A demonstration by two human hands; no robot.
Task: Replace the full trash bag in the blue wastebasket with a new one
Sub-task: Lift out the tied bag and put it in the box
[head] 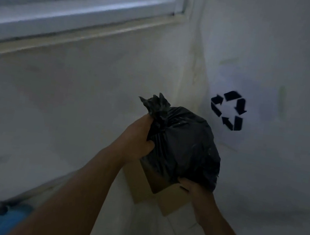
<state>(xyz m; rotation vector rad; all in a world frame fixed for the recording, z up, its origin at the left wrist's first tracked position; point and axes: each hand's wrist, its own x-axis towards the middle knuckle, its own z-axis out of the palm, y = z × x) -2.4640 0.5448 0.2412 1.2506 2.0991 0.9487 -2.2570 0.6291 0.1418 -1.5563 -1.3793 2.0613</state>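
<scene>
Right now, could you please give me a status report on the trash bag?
Left hand grips trash bag by tied neck. Right hand at its underside, grip unclear. Bag over cardboard box. Nothing seen blocking.

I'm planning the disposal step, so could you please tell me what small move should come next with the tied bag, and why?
Probably lower the black bag into the cardboard box: the left hand grips its tied neck, the right hand is at its underside, and the open box sits just below it.

My forearms [84, 187] are bare as far as they show; my left hand [139, 135] and right hand [193, 190] seem bare too, through blur.
</scene>
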